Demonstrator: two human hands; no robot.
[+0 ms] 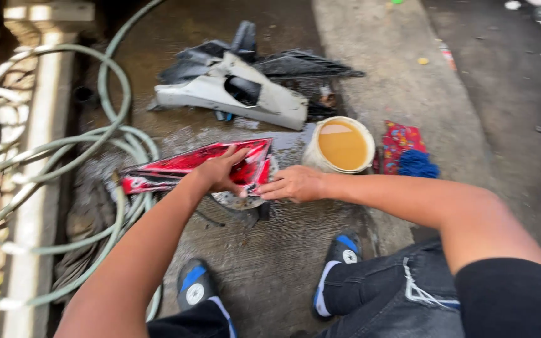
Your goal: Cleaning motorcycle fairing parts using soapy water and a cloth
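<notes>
Currently mid-wash: left hand (220,172) fingers flat on wet red panel (195,164), right hand (295,183) pinching its edge; grey panel (233,94) lies apart, apparently pending.

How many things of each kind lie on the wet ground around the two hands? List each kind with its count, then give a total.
Red panel under the left hand and right hand: 1
Grey-white panel: 1
Black panels: 2
Bucket of brown water: 1
Green hose: 1
Red patterned cloth: 1
Blue scrubber: 1
Total: 8
</notes>
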